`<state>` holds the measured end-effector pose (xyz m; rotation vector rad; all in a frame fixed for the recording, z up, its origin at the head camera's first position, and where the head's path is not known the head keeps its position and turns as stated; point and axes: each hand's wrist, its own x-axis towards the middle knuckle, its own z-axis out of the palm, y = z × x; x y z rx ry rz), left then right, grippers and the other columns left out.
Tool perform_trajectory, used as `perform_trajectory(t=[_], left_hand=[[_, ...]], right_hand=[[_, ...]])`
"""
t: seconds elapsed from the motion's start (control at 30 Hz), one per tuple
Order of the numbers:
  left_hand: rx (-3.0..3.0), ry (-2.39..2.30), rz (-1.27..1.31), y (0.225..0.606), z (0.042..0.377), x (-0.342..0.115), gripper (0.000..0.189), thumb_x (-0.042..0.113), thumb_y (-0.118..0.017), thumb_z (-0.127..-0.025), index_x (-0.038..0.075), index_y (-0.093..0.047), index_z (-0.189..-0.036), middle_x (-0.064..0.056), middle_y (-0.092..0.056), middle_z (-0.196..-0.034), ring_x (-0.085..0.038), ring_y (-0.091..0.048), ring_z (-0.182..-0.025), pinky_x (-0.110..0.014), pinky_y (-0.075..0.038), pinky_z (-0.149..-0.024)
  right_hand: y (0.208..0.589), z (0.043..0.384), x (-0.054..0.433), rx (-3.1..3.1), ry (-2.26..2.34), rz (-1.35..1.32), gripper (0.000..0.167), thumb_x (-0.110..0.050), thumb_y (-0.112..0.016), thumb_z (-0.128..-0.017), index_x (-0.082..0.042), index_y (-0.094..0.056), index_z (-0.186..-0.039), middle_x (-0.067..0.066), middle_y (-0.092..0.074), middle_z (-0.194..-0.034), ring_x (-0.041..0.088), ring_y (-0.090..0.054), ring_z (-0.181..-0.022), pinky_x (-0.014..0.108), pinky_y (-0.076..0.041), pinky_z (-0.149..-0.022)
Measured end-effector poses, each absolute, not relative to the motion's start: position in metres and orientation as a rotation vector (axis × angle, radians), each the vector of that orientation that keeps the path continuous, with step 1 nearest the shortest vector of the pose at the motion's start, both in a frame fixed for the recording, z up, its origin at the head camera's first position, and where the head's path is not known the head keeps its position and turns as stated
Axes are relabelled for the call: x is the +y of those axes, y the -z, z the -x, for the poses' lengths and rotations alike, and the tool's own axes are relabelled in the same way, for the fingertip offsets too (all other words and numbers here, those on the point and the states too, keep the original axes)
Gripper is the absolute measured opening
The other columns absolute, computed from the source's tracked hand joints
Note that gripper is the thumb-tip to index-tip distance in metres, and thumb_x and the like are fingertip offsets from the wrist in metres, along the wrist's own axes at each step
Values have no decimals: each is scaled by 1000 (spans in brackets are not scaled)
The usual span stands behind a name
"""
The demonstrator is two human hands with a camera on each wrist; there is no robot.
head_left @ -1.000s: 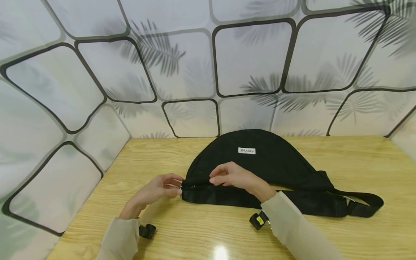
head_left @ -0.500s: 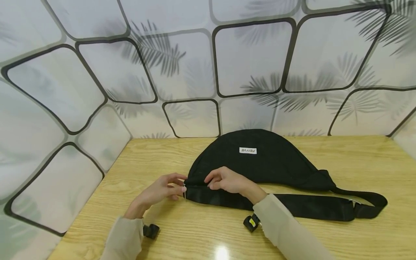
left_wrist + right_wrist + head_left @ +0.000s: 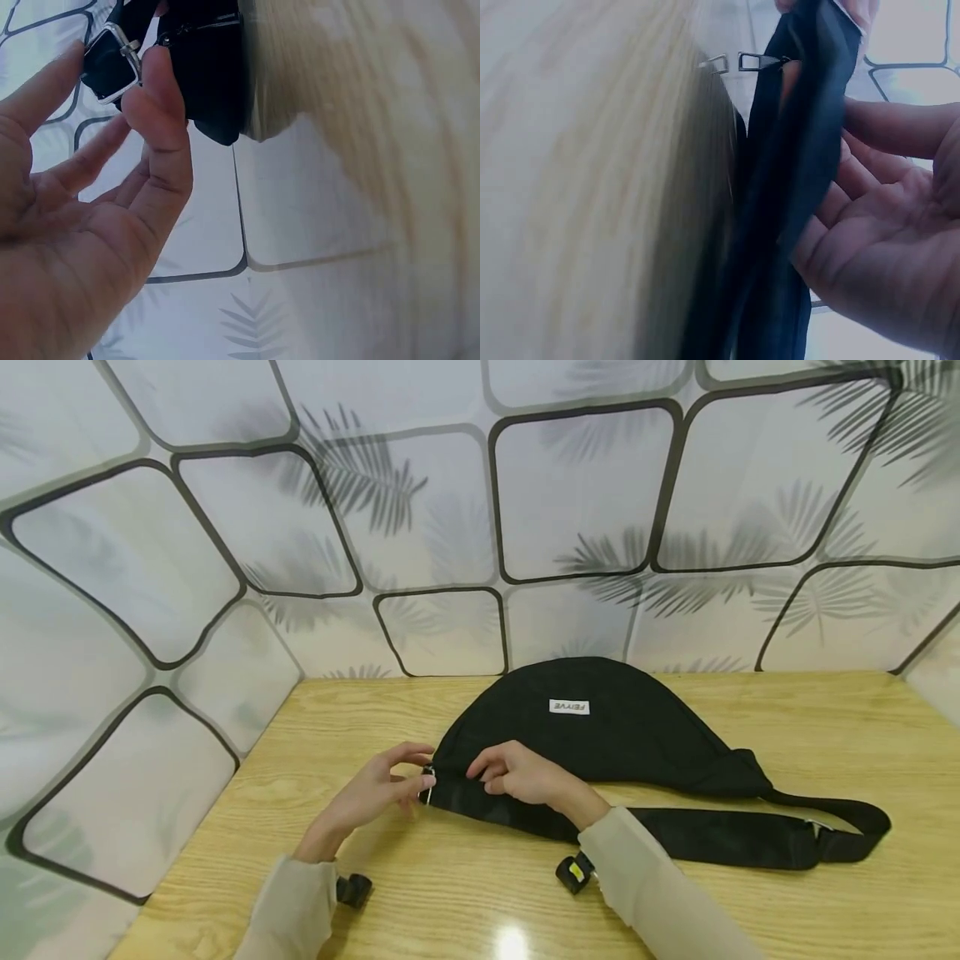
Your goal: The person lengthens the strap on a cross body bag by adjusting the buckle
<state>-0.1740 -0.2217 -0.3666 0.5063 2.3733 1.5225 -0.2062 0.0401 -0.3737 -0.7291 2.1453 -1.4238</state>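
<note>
A black waist bag (image 3: 637,735) with a white label (image 3: 569,707) lies flat side down on the table. Its wide black strap (image 3: 720,835) runs along the near side. At the strap's left end, my left hand (image 3: 367,795) pinches a silver metal buckle (image 3: 129,60) between thumb and fingers. My right hand (image 3: 521,775) holds the strap a little further right, thumb on one face in the right wrist view. A metal zipper pull (image 3: 761,62) sticks out from the black fabric there.
The wooden table (image 3: 465,893) ends at a patterned curtain wall (image 3: 435,543) behind the bag. To the right the strap loops round by a metal slider (image 3: 819,827). Black wrist devices (image 3: 574,872) hang under both forearms.
The left hand has raised the strap end and buckle slightly, turning the buckle more into view. The right hand has shifted a little left along the strap. The bag stays nearly in place.
</note>
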Motion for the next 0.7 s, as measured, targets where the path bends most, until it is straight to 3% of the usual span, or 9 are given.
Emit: perform_trajectory(t=[0.13, 0.23, 0.37, 0.53, 0.7], left_hand=[[2356, -1525, -617, 365, 174, -224, 57, 6, -70, -96, -5, -46, -146, -28, -45, -145, -26, -67, -82, -33, -54, -75], [2341, -1507, -727, 363, 174, -225, 64, -3, -73, -91, -6, -44, -148, -28, -46, -140, -21, -65, -85, -33, -54, -76], [2422, -1443, -851, 362, 174, -225, 63, -11, -73, -87, -6, -48, -145, -26, -52, -127, -16, -63, -82, -32, -55, -71], [2526, -1401, -863, 363, 174, -223, 56, -7, -75, -88, -6, -54, -140, -22, -57, -125, -15, -62, -80, -30, -51, -63], [2566, -1382, -863, 365, 175, -221, 55, -1, -77, -88, -6, -56, -138, -20, -61, -121, -14, -62, -79, -30, -51, -63]], right_hand=[[374, 207, 38, 2156, 1464, 746, 29, 14, -55, -92, 8, -68, -118, 9, -68, -95, 16, -59, -90, 32, -50, -83], [373, 208, 36, 2161, 1488, 745, 30, 14, -54, -93, 7, -67, -119, 7, -66, -89, 16, -57, -89, 31, -48, -82], [371, 208, 34, 2166, 1503, 737, 30, 13, -54, -94, 6, -67, -120, 5, -65, -87, 15, -56, -87, 30, -47, -81], [370, 206, 35, 2170, 1529, 722, 29, 14, -55, -94, 5, -67, -119, 6, -66, -89, 15, -57, -87, 32, -48, -83], [369, 202, 35, 2208, 1569, 714, 25, 12, -60, -93, 4, -68, -115, 8, -63, -97, 17, -58, -88, 33, -51, -80]])
